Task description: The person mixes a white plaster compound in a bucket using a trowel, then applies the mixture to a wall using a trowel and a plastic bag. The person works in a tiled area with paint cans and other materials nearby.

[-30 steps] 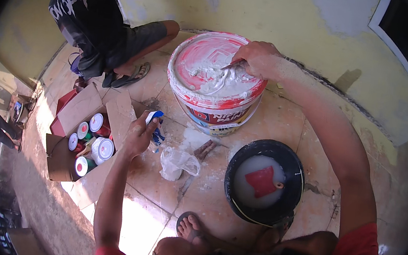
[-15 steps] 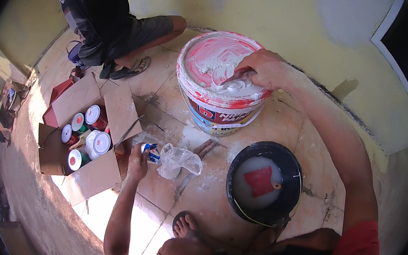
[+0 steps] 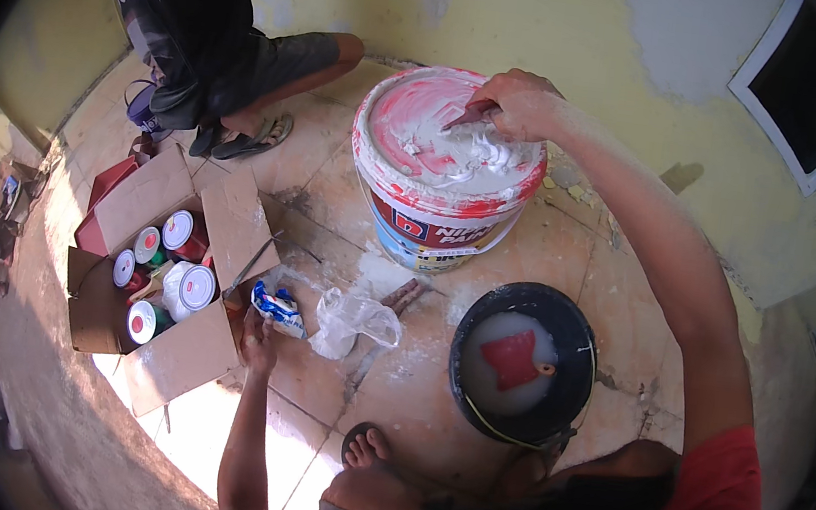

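My right hand (image 3: 518, 104) grips a small red scraper (image 3: 468, 115), its edge against the paste-smeared lid. White paste (image 3: 485, 153) lies in ridges over the red lid (image 3: 398, 118) of a large paint bucket (image 3: 431, 227). Low on the left, my left hand (image 3: 258, 342) has its fingers closed at the lower edge of a crumpled blue-and-white packet (image 3: 279, 311); part of the grip is hidden. Right beside the packet is a clear plastic bag (image 3: 355, 325). A black bucket (image 3: 472, 403) holds cloudy water with a red flat piece (image 3: 512, 358) in it.
An open cardboard box (image 3: 170, 359) with several paint cans (image 3: 186, 235) stands at the left. Beyond it a person (image 3: 238, 64) in dark clothes crouches by the yellow wall (image 3: 405, 13). A brown stick-like piece (image 3: 403, 295) lies below the paint bucket.
My right hand with the scraper has moved up and left across the lid. My left hand has shifted down and left and turned, so more of the packet shows.
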Demonstrator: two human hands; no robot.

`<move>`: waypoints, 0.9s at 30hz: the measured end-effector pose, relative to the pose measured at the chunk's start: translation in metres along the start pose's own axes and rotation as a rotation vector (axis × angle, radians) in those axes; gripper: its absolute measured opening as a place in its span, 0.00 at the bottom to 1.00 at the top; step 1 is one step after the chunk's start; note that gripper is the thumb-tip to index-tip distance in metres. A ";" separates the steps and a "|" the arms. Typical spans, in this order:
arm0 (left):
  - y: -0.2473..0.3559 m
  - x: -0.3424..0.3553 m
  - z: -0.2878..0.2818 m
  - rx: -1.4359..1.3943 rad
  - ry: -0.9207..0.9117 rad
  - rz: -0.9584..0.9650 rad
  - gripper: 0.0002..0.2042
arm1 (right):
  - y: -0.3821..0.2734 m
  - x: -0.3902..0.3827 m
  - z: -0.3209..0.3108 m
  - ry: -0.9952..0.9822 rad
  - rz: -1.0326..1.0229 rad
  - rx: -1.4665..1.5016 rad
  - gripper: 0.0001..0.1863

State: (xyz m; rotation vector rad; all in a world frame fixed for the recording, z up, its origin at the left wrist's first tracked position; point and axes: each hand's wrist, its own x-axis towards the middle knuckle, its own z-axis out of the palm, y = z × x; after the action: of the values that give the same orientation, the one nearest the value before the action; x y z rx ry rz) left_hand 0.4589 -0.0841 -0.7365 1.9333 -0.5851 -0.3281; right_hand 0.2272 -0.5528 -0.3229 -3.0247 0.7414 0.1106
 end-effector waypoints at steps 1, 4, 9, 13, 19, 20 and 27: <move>-0.004 -0.002 -0.003 -0.006 0.002 -0.021 0.27 | -0.013 0.010 0.002 0.056 0.035 -0.013 0.23; -0.011 -0.010 -0.006 -0.024 0.018 -0.062 0.28 | -0.040 0.035 0.041 0.196 -0.141 0.061 0.24; -0.010 -0.024 -0.015 -0.025 -0.006 -0.119 0.29 | -0.052 0.004 0.033 -0.066 -0.293 -0.007 0.26; -0.021 -0.033 -0.009 -0.074 0.015 -0.091 0.29 | -0.041 0.022 -0.002 -0.057 -0.184 -0.080 0.25; -0.049 -0.066 -0.005 -0.024 0.037 -0.089 0.24 | -0.034 0.013 0.021 -0.044 -0.302 0.007 0.23; -0.033 -0.087 -0.007 -0.024 0.048 -0.115 0.23 | -0.022 0.002 0.017 -0.057 -0.248 0.027 0.23; -0.008 -0.207 0.004 0.046 0.061 -0.099 0.15 | -0.013 -0.010 0.011 -0.012 0.256 -0.084 0.20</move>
State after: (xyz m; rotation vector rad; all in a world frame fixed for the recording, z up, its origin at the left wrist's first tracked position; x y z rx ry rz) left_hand 0.2839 0.0267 -0.7527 2.0132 -0.4616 -0.3191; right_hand 0.2237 -0.5363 -0.3328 -2.9866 1.1481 0.1682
